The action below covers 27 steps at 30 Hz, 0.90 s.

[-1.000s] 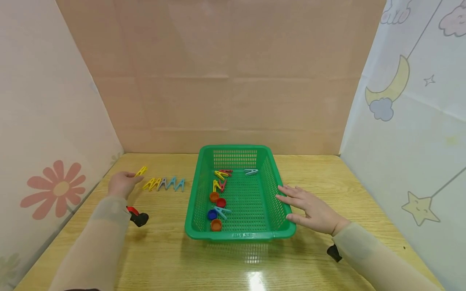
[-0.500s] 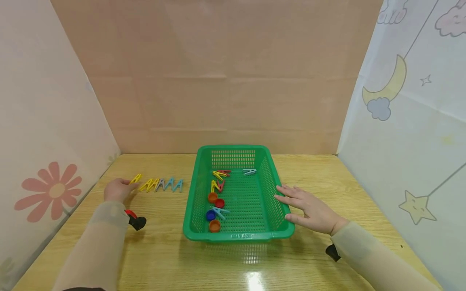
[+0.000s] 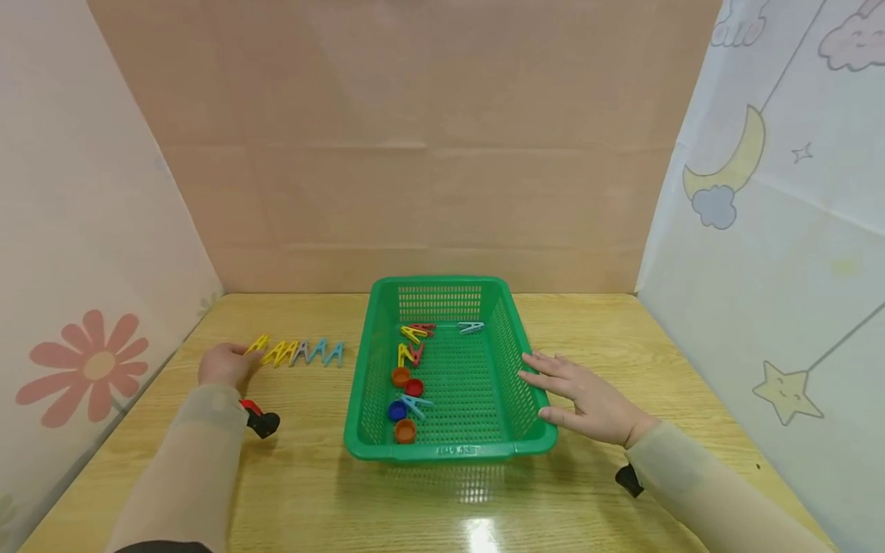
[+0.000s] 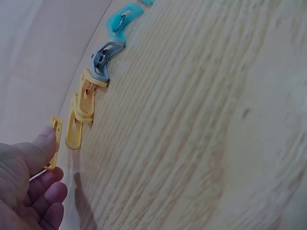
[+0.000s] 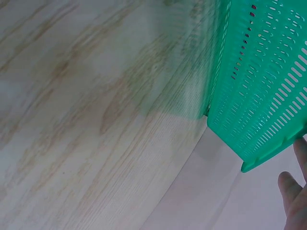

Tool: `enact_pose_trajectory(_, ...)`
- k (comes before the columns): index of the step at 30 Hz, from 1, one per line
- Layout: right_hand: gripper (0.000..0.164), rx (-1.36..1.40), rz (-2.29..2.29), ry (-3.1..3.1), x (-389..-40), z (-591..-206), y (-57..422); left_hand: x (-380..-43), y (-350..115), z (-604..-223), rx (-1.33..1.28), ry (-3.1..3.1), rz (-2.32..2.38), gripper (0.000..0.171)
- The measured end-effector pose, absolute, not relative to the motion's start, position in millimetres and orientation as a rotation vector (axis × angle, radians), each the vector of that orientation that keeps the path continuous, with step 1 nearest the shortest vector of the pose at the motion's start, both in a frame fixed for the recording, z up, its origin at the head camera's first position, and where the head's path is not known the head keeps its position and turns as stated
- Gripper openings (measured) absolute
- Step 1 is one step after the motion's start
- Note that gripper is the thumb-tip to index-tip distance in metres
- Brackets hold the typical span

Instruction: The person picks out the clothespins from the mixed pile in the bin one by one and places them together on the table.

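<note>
On the left of the table, my left hand (image 3: 224,364) pinches a yellow clothespin (image 4: 56,129) between thumb and fingers. Just right of it stands a row of clothespins: two yellow (image 3: 282,352), one grey (image 3: 300,352) and two blue (image 3: 326,351). My right hand (image 3: 588,395), fingers spread and straight, rests on the right rim of a green basket (image 3: 451,451). Inside the basket lie yellow clothespins (image 3: 414,334), red clothespins (image 3: 416,354), light blue clothespins (image 3: 417,406), orange caps (image 3: 405,432), a red cap (image 3: 414,387) and a blue cap (image 3: 397,411).
The wood-grain table (image 3: 290,476) meets a beige back wall (image 3: 429,192). Pale side panels with drawings stand at the left (image 3: 83,230) and right (image 3: 781,230). A wrist camera strap (image 3: 261,421) shows at the left wrist.
My left hand has lowered the yellow clothespin toward the left end of the row. My right hand stays on the basket rim. The head view has shifted slightly.
</note>
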State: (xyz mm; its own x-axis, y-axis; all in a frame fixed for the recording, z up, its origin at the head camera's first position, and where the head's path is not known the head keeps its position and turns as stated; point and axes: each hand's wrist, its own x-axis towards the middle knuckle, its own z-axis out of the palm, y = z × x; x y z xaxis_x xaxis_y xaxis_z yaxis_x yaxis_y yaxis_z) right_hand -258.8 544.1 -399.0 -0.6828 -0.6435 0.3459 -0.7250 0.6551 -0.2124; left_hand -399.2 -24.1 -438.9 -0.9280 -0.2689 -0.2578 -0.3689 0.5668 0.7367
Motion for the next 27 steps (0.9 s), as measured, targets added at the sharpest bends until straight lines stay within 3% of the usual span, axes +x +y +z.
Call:
enact_pose_trajectory(18, 0.057, 1.097, 0.471, -2.647, -258, -396, 543, -405, -30, -448, -0.444, 2.788, 1.088, 0.058)
enact_pose_trajectory(27, 0.057, 1.094, 0.469, -2.659, -258, -395, 543, -403, -29, -442, -0.528, 2.654, 1.343, 0.067)
